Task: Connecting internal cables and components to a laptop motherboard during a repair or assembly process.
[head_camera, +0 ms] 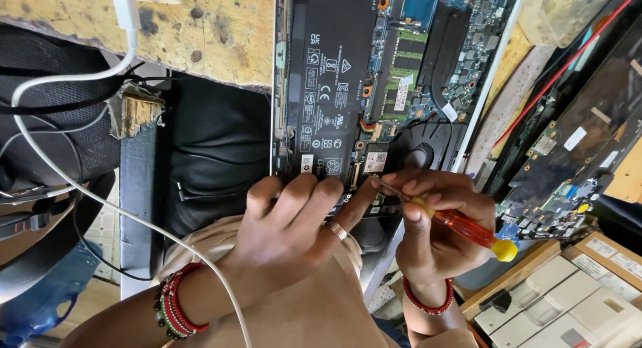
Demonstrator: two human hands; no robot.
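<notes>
The right hand (435, 227) gripped an orange-handled screwdriver (461, 226), its tip on the opened laptop (374, 87) near the fan (421, 154). The left hand (294, 221) pressed flat on the battery (328, 73), holding nothing. A slipping tip could have gouged the board.

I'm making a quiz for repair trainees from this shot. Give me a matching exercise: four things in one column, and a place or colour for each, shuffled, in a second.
Things:
1. screwdriver
2. battery
3. ring
4. white cable

Descriptions:
A. on a finger of the left hand
B. orange handle with a yellow end, in the right hand
C. curving across the left side of the view
D. large black slab inside the opened laptop

Pairs: 1-B, 2-D, 3-A, 4-C
</notes>
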